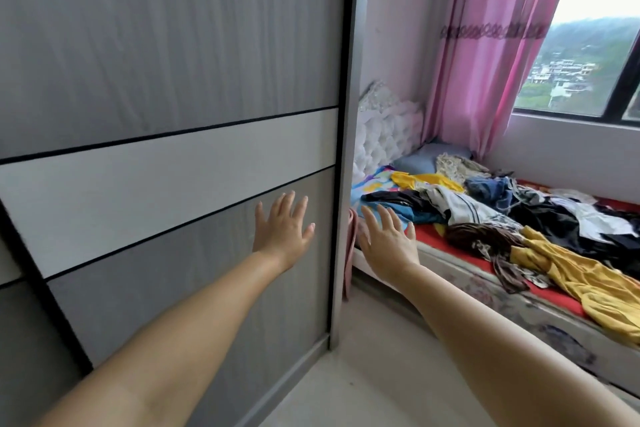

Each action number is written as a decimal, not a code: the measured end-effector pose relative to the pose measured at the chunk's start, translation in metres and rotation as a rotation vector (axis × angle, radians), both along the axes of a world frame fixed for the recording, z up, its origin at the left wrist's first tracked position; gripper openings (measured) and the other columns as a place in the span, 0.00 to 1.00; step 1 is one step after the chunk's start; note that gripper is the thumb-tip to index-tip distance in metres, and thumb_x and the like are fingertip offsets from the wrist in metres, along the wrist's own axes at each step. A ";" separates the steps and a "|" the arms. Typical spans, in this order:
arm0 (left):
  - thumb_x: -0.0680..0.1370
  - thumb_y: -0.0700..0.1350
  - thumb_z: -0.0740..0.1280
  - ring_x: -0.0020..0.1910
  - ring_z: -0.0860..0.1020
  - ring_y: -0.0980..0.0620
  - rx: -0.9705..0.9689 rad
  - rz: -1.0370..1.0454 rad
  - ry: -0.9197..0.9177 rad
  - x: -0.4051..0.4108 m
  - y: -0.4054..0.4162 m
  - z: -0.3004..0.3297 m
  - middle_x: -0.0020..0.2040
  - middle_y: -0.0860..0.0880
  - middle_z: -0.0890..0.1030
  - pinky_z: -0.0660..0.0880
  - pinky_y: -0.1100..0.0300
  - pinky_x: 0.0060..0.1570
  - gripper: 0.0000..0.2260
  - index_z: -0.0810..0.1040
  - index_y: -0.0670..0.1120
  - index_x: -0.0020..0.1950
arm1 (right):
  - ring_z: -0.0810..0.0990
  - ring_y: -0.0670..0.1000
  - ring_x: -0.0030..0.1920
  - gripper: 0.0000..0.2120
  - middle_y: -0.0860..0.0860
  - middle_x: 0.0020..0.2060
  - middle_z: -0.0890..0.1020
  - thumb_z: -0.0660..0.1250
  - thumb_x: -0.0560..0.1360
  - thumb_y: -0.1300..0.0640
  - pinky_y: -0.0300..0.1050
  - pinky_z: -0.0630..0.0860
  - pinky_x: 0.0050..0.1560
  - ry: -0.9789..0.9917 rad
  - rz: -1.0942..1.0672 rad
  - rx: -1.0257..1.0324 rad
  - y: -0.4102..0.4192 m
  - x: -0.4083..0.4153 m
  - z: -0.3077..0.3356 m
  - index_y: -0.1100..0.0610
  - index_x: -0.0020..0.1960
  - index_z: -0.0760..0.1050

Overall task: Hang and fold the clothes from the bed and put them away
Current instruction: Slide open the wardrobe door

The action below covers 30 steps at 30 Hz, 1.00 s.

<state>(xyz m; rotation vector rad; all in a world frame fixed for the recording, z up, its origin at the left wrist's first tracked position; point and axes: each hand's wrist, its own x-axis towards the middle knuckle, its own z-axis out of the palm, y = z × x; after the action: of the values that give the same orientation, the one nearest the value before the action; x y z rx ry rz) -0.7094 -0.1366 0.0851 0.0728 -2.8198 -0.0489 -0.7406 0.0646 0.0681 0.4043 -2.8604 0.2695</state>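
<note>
Now both hands, the left hand and right hand, reach out flat with fingers spread, holding nothing, toward the tall grey sliding wardrobe door, likely to slide it; the messy heap of clothes waits on the bed at three o'clock.

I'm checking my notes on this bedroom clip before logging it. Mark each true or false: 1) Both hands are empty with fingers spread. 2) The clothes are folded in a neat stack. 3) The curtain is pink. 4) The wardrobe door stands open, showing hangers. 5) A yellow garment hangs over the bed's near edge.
1) True: the left hand and right hand hold nothing.
2) False: the clothes lie in a loose heap on the bed.
3) True: the curtain is pink.
4) False: the wardrobe door shows only its closed panels; no hangers visible.
5) True: the yellow garment drapes over the edge.
</note>
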 end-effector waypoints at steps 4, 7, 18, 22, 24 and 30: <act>0.82 0.57 0.49 0.78 0.46 0.51 -0.033 -0.012 0.001 -0.072 -0.010 -0.001 0.79 0.47 0.49 0.43 0.41 0.73 0.26 0.49 0.50 0.79 | 0.45 0.53 0.78 0.26 0.51 0.78 0.49 0.46 0.82 0.44 0.63 0.46 0.74 -0.018 0.031 -0.005 -0.017 -0.071 -0.008 0.47 0.78 0.45; 0.82 0.57 0.48 0.78 0.45 0.51 -0.099 -0.054 0.024 -0.128 -0.023 0.003 0.79 0.47 0.48 0.43 0.40 0.73 0.26 0.48 0.50 0.78 | 0.45 0.54 0.78 0.27 0.52 0.78 0.48 0.46 0.82 0.44 0.61 0.46 0.75 -0.014 0.034 -0.028 -0.035 -0.128 -0.007 0.47 0.78 0.44; 0.83 0.55 0.48 0.78 0.43 0.45 -0.713 -0.243 0.125 -0.324 -0.071 0.053 0.79 0.42 0.45 0.36 0.33 0.68 0.27 0.46 0.47 0.78 | 0.52 0.54 0.77 0.27 0.52 0.77 0.52 0.50 0.82 0.47 0.53 0.61 0.70 -0.099 0.000 -0.366 -0.119 -0.309 -0.001 0.48 0.78 0.47; 0.83 0.56 0.47 0.77 0.43 0.40 -1.005 -0.171 0.183 -0.355 -0.085 0.064 0.78 0.39 0.45 0.29 0.32 0.60 0.28 0.46 0.43 0.78 | 0.51 0.54 0.77 0.28 0.50 0.78 0.47 0.50 0.82 0.43 0.54 0.64 0.67 -0.143 0.003 -0.463 -0.140 -0.347 -0.005 0.47 0.78 0.45; 0.83 0.56 0.45 0.77 0.42 0.39 -1.119 -0.123 0.203 -0.361 -0.092 0.065 0.78 0.38 0.43 0.30 0.31 0.60 0.29 0.44 0.41 0.78 | 0.50 0.54 0.77 0.30 0.50 0.78 0.44 0.50 0.81 0.42 0.54 0.62 0.69 -0.153 0.032 -0.504 -0.150 -0.363 -0.008 0.47 0.78 0.43; 0.82 0.60 0.42 0.75 0.38 0.40 -1.230 -0.055 0.261 -0.369 -0.100 0.054 0.77 0.39 0.39 0.31 0.33 0.62 0.31 0.38 0.42 0.77 | 0.37 0.54 0.77 0.36 0.51 0.76 0.32 0.50 0.80 0.39 0.59 0.50 0.75 -0.216 0.212 -0.717 -0.185 -0.381 -0.027 0.50 0.77 0.31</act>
<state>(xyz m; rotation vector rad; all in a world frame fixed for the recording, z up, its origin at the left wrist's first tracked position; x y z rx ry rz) -1.0781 -0.2369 0.1388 -0.2670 -2.1324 1.4774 -1.1220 -0.1209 0.0411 0.5412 -2.6606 1.3867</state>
